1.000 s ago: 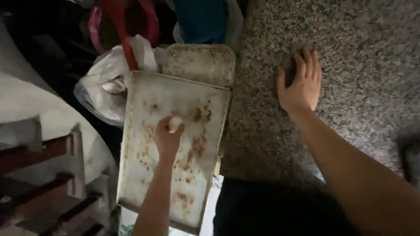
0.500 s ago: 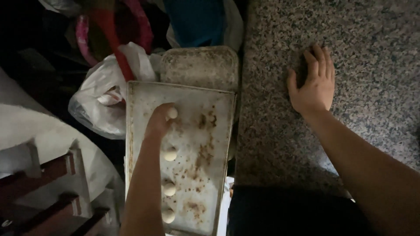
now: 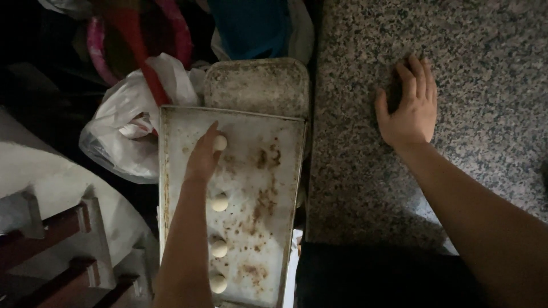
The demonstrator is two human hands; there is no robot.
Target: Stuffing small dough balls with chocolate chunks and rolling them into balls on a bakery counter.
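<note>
The speckled granite counter (image 3: 456, 34) fills the right half of the frame from top to bottom, its left edge running down just right of centre. Left of it, in the middle of the frame, lies a long, stained metal baking tray (image 3: 274, 199), rust-brown marks scattered over its pale surface; its far end overlaps a second, rounder-cornered tray (image 3: 257, 80) that sits above it toward the top centre. At lower left, a white cloth-like mass (image 3: 51, 182) and the dark wooden rungs of a rack or chair (image 3: 45, 251) crowd the tray's left side. Against the tray's upper-left corner sits a crumpled white plastic bag (image 3: 120, 131), with a red handle (image 3: 137, 51) and a pink ring-shaped thing (image 3: 171, 40) in the dim upper left, and something blue (image 3: 251, 28) at top centre. The right hand (image 3: 408, 105) rests palm down on the counter in the upper right, fingers together and fairly flat, holding nothing. The left hand (image 3: 202, 157) reaches over the upper part of the tray, its forearm covering the tray's left strip, fingertips pinched lightly around a small pale dough ball (image 3: 220, 142). Below it three more dough balls (image 3: 219, 202) sit in a column down the tray, well apart from each other, the lowest near the bottom edge.
</note>
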